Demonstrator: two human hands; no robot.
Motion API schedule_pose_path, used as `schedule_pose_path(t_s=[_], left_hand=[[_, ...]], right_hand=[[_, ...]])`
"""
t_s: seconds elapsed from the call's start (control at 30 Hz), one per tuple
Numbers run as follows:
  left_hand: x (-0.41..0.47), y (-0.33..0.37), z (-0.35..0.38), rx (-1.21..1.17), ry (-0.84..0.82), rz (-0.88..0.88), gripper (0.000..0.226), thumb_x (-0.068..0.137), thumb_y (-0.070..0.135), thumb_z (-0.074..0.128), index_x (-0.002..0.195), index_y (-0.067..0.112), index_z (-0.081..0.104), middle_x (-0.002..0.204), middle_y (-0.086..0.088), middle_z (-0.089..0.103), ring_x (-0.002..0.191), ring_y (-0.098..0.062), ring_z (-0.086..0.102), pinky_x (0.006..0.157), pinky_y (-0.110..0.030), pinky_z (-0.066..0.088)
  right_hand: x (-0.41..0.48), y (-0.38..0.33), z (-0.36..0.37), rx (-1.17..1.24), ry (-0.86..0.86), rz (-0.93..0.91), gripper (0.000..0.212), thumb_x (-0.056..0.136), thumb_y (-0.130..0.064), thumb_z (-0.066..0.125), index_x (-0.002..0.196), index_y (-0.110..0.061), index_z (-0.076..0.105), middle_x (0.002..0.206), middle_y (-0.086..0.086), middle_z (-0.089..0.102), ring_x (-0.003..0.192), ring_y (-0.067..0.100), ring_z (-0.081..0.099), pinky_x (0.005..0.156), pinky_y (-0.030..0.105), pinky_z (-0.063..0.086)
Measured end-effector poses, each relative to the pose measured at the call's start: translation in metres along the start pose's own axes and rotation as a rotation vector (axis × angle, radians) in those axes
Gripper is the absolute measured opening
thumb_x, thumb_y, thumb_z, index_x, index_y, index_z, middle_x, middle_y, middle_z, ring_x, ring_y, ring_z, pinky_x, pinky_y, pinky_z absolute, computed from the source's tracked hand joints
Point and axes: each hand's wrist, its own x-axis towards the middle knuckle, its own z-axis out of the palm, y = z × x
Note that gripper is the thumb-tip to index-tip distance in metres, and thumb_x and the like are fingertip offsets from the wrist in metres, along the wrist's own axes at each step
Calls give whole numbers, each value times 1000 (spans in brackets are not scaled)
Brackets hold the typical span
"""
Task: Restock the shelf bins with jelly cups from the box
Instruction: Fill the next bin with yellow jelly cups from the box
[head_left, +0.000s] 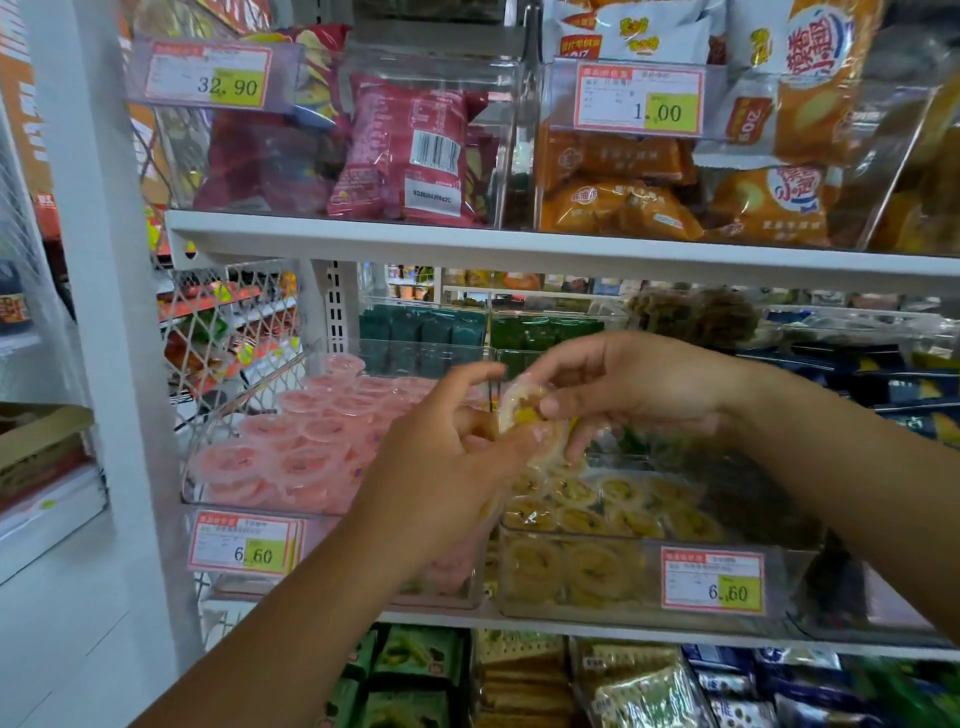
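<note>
Head view: both hands meet above the clear bin (623, 612) of yellow cups on the middle shelf. The right hand (634, 389) pinches a yellow jelly cup (522, 410) near its rim, and the left hand (447, 447) curls its fingers around the cup's lower side. Light, slick and easily dented, it is probably best gripped at the stiffer rim, not the film lid.
</note>
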Motion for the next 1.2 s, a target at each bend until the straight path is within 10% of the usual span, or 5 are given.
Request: schedule_pose_path(t_s=[0.33,0.53,0.73,0.93,1.2], left_hand=[[-9,8,-22,11,80,-138,57,89,60,30,77,16,64,66,-13,65,58,-14,62,60,-25,37],[10,-46,-39,-191,-62,-245,32,87,-2,51,58,11,53,56,-3,53,68,-22,53,68,-37,45],[-5,1,-18,-112,1,-121,23,83,9,63,91,30,60,104,8,62,93,-7,59,72,-26,42],[-4,2,-7,-61,45,-14,27,82,21,73,100,39,63,98,19,66,89,2,62,75,-21,49],[13,-3,22,10,94,100,62,69,28,84,118,41,48,92,19,67,79,11,62,63,-4,47]], right_hand=[[43,119,-90,-707,377,621,20,95,-9,56,114,-7,63,97,14,67,77,23,69,70,33,60],[47,153,-84,-641,358,668,26,92,7,51,98,-17,61,84,14,58,59,20,60,52,27,54],[52,154,-84,-777,295,663,40,82,-3,61,120,-17,65,90,-2,63,79,14,63,78,29,55],[51,151,-79,-940,289,600,37,89,-13,60,126,-18,61,129,6,60,117,23,57,94,28,45],[-6,19,-31,157,-153,182,47,90,3,56,134,-11,50,133,15,58,117,31,59,93,35,54]])
